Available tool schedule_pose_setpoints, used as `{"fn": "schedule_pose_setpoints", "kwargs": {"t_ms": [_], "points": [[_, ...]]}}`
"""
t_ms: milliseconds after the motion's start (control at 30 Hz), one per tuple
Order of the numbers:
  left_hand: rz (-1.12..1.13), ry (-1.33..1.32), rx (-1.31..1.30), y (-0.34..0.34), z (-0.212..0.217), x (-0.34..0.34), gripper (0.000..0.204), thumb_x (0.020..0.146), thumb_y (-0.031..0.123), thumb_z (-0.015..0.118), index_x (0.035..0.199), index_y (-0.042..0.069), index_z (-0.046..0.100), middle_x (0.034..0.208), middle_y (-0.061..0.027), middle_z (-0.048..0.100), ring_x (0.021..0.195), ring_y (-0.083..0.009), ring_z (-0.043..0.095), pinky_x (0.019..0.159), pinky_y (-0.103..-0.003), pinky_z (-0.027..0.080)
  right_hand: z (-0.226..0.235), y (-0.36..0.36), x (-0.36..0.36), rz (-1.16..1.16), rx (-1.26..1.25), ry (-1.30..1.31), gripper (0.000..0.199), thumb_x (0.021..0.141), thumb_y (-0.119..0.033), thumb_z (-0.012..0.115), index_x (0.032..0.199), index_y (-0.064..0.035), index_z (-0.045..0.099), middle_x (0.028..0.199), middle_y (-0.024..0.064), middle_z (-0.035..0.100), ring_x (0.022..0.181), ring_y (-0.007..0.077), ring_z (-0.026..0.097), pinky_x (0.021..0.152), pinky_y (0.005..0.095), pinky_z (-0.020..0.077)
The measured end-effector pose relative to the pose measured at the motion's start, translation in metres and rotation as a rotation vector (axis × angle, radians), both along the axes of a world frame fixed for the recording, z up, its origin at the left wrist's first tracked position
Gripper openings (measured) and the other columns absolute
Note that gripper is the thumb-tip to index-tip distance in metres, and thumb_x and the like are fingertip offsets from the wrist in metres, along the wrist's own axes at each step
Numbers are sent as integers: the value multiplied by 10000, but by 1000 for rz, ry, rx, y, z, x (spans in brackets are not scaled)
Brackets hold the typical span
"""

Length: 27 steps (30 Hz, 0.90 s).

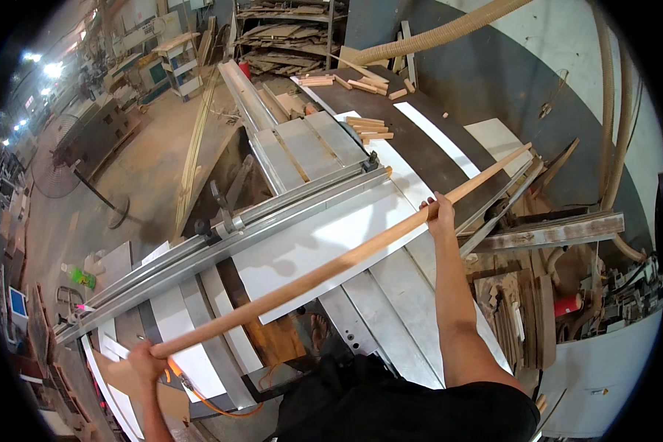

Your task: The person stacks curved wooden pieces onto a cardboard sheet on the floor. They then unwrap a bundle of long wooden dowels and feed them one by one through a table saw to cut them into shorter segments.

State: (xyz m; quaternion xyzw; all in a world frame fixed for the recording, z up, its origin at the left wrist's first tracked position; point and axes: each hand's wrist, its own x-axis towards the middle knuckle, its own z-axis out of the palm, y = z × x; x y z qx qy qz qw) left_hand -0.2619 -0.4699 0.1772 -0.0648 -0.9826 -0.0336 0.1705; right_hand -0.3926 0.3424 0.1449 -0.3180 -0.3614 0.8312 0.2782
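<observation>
A long thin strip of light wood (pixel 324 272) stretches diagonally over the saw table, from lower left to upper right. My left hand (pixel 146 362) grips its near end at the lower left. My right hand (pixel 439 212) holds it farther along, past the middle, with the arm stretched out. Under the strip lies a white panel (pixel 309 247) on the grey metal saw table (pixel 390 309). A long metal fence rail (pixel 272 214) runs diagonally beside the panel.
Short wood offcuts (pixel 368 127) lie on the dark board at the back. Stacked scrap wood and metal profiles (pixel 538 295) crowd the right side. A standing fan (pixel 59 173) is on the workshop floor at left. Dust hoses (pixel 435 33) hang above.
</observation>
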Motion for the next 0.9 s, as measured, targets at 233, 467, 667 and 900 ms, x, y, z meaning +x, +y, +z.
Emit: {"fn": "schedule_pose_setpoints", "kwargs": {"t_ms": [233,467,667,900], "points": [[-22,-426,180,163,-46,5,329,660,354,792,657,66,632,677,-178,634,691,-386,646,617,-477,499,-105,3,21,60,181,-318,377,918,-76,612,1235,76,476,1015,151,576,885,316,642,813,449,613],[-318,-578,347,381,-76,-124,242,851,295,653,904,58,645,883,-154,701,841,-373,675,742,-488,530,-41,-125,-3,381,774,-799,1046,833,-350,743,1548,-4,63,797,144,645,508,204,592,387,302,466],[-602,-153,497,424,-63,-191,450,834,306,709,1200,61,614,1223,-182,621,1193,-367,555,1011,-497,434,-114,-74,-60,364,1071,-915,968,804,-421,740,1463,80,239,883,209,692,719,314,660,643,389,518],[140,317,547,262,-18,-315,674,785,227,783,1335,24,452,1260,-246,526,1174,-443,498,1017,-468,392,-98,-83,-110,583,947,-855,736,833,-479,714,1257,83,498,935,224,720,890,376,704,851,421,537]]}}
